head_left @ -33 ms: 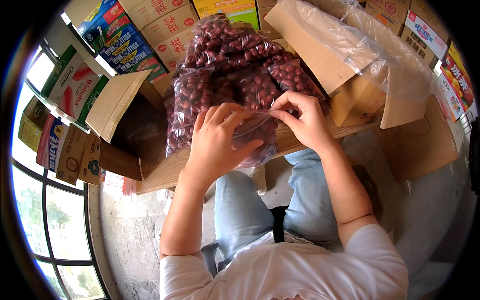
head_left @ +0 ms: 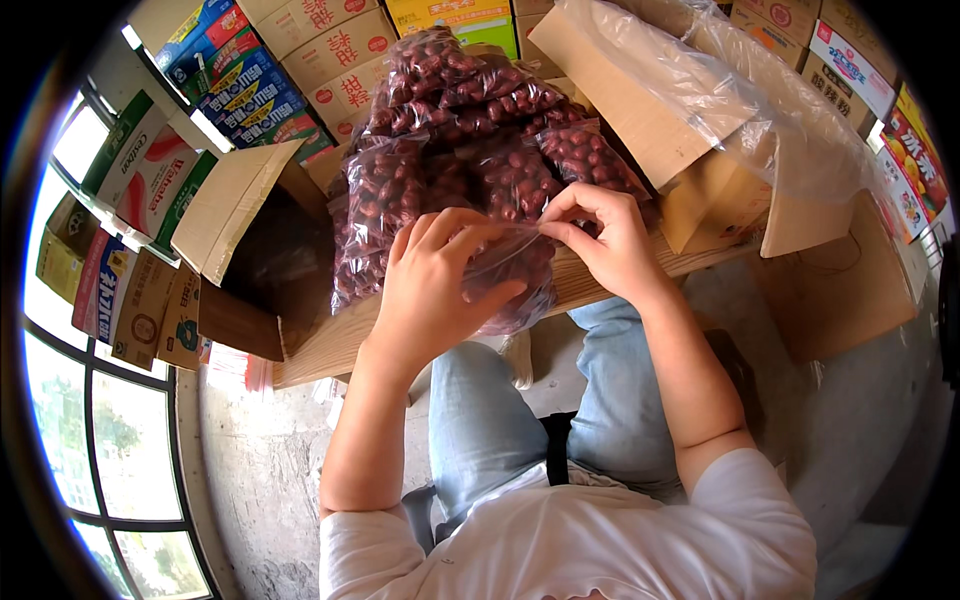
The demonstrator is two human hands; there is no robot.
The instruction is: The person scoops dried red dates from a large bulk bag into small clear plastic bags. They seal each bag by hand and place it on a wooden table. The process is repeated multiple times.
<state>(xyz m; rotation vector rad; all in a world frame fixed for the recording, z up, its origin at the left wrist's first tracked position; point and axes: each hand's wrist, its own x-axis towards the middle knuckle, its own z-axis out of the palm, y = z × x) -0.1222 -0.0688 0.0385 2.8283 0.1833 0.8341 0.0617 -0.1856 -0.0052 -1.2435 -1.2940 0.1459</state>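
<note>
A clear plastic zip bag of dark red dates [head_left: 520, 275] stands at the table's near edge, its top edge raised between my hands. My right hand [head_left: 595, 232] pinches the top right corner of this bag between thumb and forefinger. At the bag's left side, my left hand [head_left: 432, 275] has its thumb stretched well apart from its fingers. Its forefinger lies along the bag's top edge, and the other fingertips are partly hidden. Just beyond my hands rises a pile of filled date bags [head_left: 450, 110].
On the wooden table [head_left: 325, 350], an open cardboard box [head_left: 235, 215] stands left of the pile. Another open box [head_left: 640, 100], with a clear plastic liner [head_left: 740, 80], is at the right. Stacked cartons [head_left: 330, 60] line the back. A window [head_left: 125, 430] is at far left.
</note>
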